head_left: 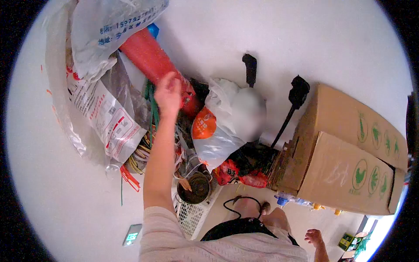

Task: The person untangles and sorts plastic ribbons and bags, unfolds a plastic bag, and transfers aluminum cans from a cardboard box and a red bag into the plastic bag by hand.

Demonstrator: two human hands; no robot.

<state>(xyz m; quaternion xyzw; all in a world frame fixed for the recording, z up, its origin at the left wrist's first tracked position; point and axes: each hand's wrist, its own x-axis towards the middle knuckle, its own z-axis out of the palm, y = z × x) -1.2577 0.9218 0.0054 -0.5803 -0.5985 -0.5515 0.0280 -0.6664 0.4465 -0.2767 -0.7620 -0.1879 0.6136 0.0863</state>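
**Left hand at the long red package**

The long red package point(146, 51) lies towards 11 o'clock from the view's centre, slanting down to the left hand point(168, 94). That hand's fingers are bent over its lower part; they are blurred, and I cannot tell whether they grasp it. The right hand point(314, 237) hangs well apart, between 4 and 5 o'clock, its fingers released and loosely curled.

From the left hand, a clear plastic bag point(91, 50) with blue lettering sits between 10 and 11 o'clock, partly over the red package's upper end. A white printed bag point(111, 122) is at 8 o'clock, and a white plastic bag point(220, 146) with an orange patch at 4 o'clock. A dark round pot point(193, 202) lies between 5 and 6 o'clock, near a white slotted basket point(190, 222).

From the view's centre, a cardboard box point(338, 170) takes up 3 to 4 o'clock, two black handles point(298, 92) stand out at 1 and 2 o'clock, and a small device point(132, 235) with a lit green display lies at 7 o'clock.
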